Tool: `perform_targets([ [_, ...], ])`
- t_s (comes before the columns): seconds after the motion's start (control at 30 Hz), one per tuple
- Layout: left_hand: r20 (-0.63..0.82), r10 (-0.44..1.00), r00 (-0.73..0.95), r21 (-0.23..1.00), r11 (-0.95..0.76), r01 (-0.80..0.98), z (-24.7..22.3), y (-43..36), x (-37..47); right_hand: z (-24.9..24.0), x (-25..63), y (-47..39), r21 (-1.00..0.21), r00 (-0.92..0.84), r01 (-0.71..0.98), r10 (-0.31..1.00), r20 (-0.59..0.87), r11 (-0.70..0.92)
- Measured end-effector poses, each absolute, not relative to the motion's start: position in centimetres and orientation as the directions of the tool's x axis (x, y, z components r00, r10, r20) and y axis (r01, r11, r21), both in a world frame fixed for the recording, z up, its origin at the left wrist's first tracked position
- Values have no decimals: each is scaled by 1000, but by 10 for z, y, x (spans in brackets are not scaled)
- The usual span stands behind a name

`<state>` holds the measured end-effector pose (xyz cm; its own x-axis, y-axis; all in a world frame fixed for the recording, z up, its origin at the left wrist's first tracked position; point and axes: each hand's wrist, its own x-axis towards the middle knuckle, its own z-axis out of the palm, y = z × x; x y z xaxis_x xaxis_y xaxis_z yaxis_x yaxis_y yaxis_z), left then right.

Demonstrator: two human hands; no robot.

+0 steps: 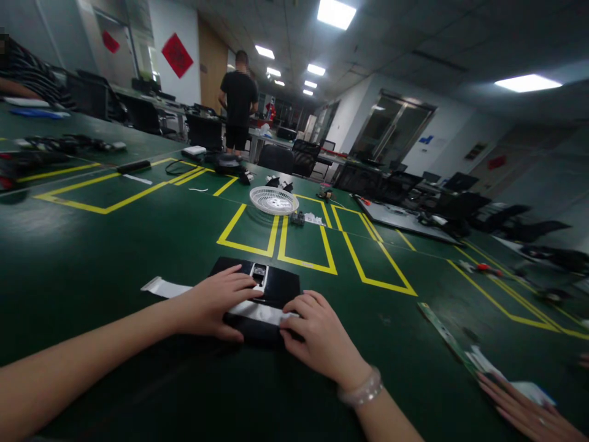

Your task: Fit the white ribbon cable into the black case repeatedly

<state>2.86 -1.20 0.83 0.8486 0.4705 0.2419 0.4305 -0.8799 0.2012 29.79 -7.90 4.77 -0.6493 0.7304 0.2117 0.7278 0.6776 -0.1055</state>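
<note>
A dark, flat, box-like object lies on the green table in front of me, with a white-framed opening near its middle. Across its near part runs a white strip, whose loose end sticks out to the left beneath my forearm. My left hand rests over the left part of the dark object, fingers stretched beside the opening and thumb apart near the front edge. At the right edge, my right hand has its fingers curled onto the strip's end; the exact fingertip contact is partly hidden.
Yellow tape outlines mark the table. Beyond my hands stands a white round basket. At right, another person's hand touches white material near a green strip. A grey panel lies farther back. A person stands behind the table.
</note>
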Motion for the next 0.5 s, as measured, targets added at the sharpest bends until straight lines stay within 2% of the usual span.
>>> perform_targets([
  [0.13, 240, 587, 773, 166, -810, 563, 13, 9, 9, 47, 302, -77, -110, -618, 752, 753, 226, 650],
  [0.3, 232, 770, 595, 145, -632, 761, 21, 48, -41, 47, 305, -76, -128, -592, 781, 790, 161, 611],
  [0.4, 240, 869, 433, 109, -468, 877, 26, 66, -84, 47, 306, -76, -140, -579, 794, 806, 121, 591],
  [0.5, 210, 956, 207, 40, -220, 975, 27, 78, -132, 45, 306, -75, -145, -571, 802, 815, 102, 580],
])
